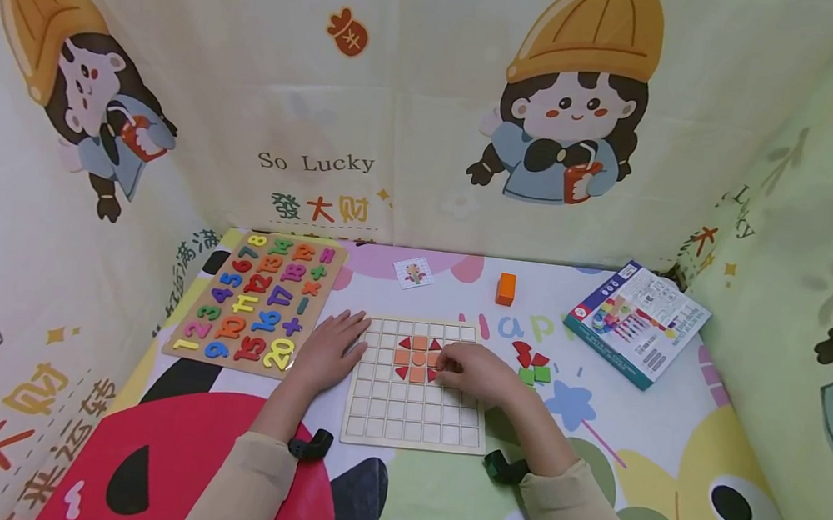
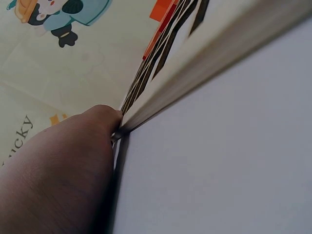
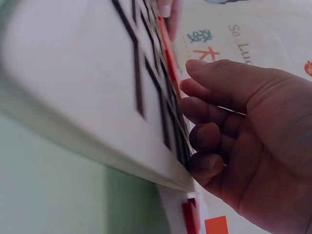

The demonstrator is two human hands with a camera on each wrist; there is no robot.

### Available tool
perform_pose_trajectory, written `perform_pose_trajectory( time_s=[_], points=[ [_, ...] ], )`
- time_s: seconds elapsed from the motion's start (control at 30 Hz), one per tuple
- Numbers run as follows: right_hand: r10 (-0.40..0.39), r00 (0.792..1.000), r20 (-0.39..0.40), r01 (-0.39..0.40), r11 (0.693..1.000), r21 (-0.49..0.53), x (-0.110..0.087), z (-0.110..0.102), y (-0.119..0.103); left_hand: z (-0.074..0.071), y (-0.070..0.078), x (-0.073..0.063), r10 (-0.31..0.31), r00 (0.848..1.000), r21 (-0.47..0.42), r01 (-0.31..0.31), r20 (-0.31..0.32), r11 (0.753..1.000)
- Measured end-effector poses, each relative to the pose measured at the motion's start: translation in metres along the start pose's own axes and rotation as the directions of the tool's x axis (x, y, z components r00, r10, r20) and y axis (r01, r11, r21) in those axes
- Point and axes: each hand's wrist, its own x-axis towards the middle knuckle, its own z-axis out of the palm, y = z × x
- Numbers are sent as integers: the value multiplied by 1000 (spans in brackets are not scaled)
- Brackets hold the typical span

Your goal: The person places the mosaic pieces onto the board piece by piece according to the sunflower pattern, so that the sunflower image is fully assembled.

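A pale wooden grid board (image 1: 417,415) lies in the middle of the table. Near its centre, orange square tiles (image 1: 419,342) surround a round orange piece (image 1: 418,359), with small red pieces (image 1: 404,343) at the corners. My left hand (image 1: 330,350) rests along the board's left edge, fingers extended; in the left wrist view its thumb (image 2: 100,122) touches the rim. My right hand (image 1: 477,372) is over the board's right side, fingertips by the lower right red piece. Its fingers (image 3: 200,109) are loosely bent in the right wrist view, and no piece shows between them and the thumb.
Loose red pieces (image 1: 522,354) and green squares (image 1: 542,374) lie right of the board. A number puzzle board (image 1: 187,326) is at the left. Behind are a small picture card (image 1: 414,272) and an orange block (image 1: 506,289); a box (image 1: 636,323) lies at the right.
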Motion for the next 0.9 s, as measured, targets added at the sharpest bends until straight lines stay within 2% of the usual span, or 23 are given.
perform_pose_trajectory(
  time_s=[0.33, 0.5, 0.63, 0.9],
  points=[
    [61, 998, -23, -60, 997, 48, -12, -27, 7, 1, -1, 1, 0, 1000, 1, 0, -2, 1000],
    [75, 997, -27, -73, 995, 64, -21, -41, 23, 1, -1, 0, 0, 1000, 0, 0, -5, 1000],
    [116, 993, -27, -113, 990, 78, -32, -52, 37, 1, -1, 1, 2, 1000, -2, -2, -5, 1000],
    [157, 985, -72, -153, 986, 63, -57, -69, 75, 2, -2, 0, 5, 1000, 0, -5, -8, 1000]
  ],
)
